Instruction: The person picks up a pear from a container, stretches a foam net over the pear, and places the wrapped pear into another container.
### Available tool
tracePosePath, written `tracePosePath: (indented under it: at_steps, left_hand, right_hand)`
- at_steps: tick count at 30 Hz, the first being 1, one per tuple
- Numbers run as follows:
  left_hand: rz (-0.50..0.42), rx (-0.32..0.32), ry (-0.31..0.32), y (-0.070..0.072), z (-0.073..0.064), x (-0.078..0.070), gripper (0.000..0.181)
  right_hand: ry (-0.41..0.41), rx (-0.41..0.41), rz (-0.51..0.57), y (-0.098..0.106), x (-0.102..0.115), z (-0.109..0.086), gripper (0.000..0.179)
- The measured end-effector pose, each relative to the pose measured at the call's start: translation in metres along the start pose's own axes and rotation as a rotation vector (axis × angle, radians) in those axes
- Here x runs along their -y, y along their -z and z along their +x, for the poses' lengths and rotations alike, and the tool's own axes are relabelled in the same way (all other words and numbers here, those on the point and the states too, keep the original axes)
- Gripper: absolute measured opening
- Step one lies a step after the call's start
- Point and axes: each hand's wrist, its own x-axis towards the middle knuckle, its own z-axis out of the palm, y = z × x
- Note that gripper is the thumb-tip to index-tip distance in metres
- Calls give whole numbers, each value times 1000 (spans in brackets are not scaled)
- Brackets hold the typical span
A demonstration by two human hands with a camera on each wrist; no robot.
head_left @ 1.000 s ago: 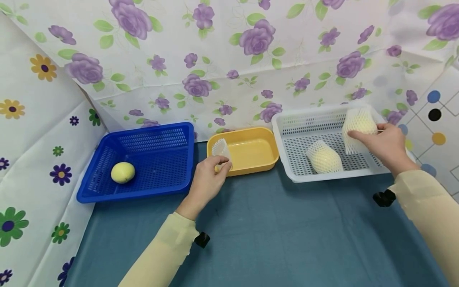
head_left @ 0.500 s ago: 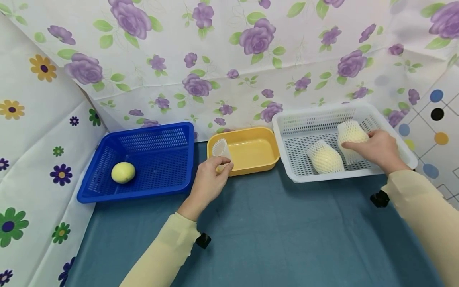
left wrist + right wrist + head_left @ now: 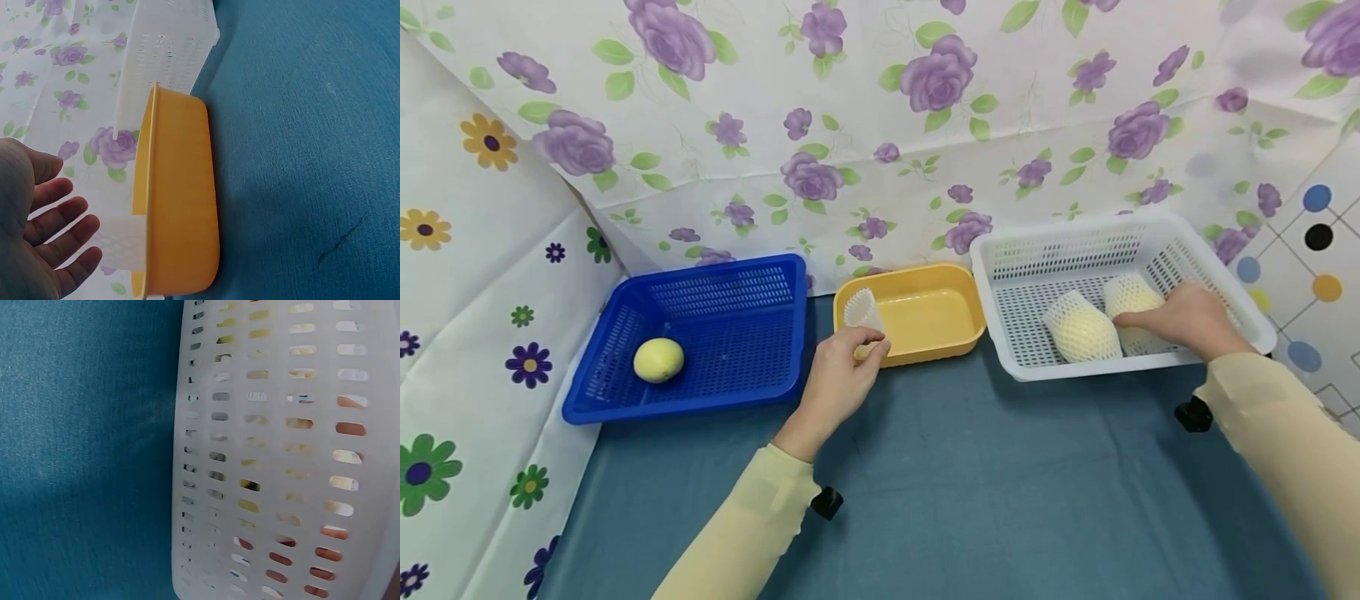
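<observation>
In the head view my right hand (image 3: 1195, 317) holds a yellow fruit in a white foam net (image 3: 1133, 296), low inside the white basket (image 3: 1037, 260). The thumb lies along its near side; the other fingers are mostly hidden. A second netted fruit (image 3: 1082, 333) lies beside it. My left hand (image 3: 835, 375) hovers at the front of the yellow tray (image 3: 932, 321), where a loose foam net (image 3: 862, 308) stands. The left wrist view shows this hand (image 3: 44, 231) with relaxed fingers and nothing in them. Through slots in the basket wall (image 3: 269, 456), the right wrist view shows bits of fruit and hand.
At the left stands a blue basket (image 3: 730, 350) with one bare, pale yellow oval fruit (image 3: 658, 360) in it. Floral cloth (image 3: 880, 108) hangs right behind the containers. Blue-green cloth (image 3: 970, 483) covers the table in front of them.
My right hand has moved left and lowered the netted fruit to rest low in the white basket, close to the other one. The left hand has barely moved.
</observation>
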Motion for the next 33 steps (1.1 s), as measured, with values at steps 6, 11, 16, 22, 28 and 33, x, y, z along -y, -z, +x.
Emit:
tracePosePath:
  at_steps: [6,11,16,22,28,33]
  left_hand:
    - [2,2,10,0,0,0,23]
    - [0,5,19,1,-1,0,21]
    - [-7,0,12,2,-1,0,23]
    - [-5,-2,7,1,-1,2,23]
    - [15,0,8,2,-1,4,25]
    - [13,1,8,2,-2,5,26]
  right_hand:
    - [-1,57,-39,5,3,1,70]
    - [10,110,-50,9,2,0,69]
    - [2,156,-51,12,3,-1,68]
    - [-18,213,-69,16,5,-2,68]
    - [-16,259,-89,19,7,-2,70]
    - [3,282,-79,28,12,-7,91]
